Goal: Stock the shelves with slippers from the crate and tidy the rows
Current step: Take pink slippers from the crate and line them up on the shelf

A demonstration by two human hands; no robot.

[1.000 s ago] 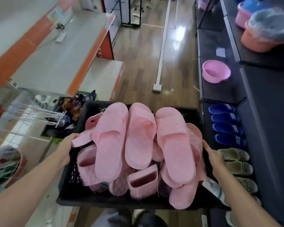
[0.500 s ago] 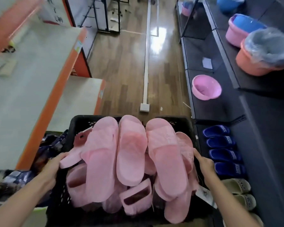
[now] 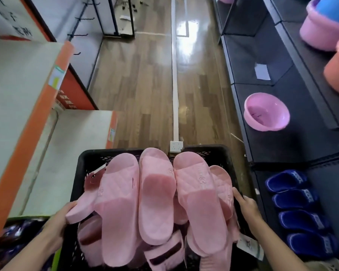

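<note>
Above the aisle floor [image 3: 145,90], a black crate [image 3: 90,159] holds heaped pink slippers [image 3: 157,194]. The left hand [image 3: 57,223] and right hand [image 3: 247,206] each grip one crate side.

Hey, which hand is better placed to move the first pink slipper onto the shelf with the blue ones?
Probably the right hand: it holds the crate on the side next to the dark shelf where the blue slippers sit. The left hand holds the far side.
</note>
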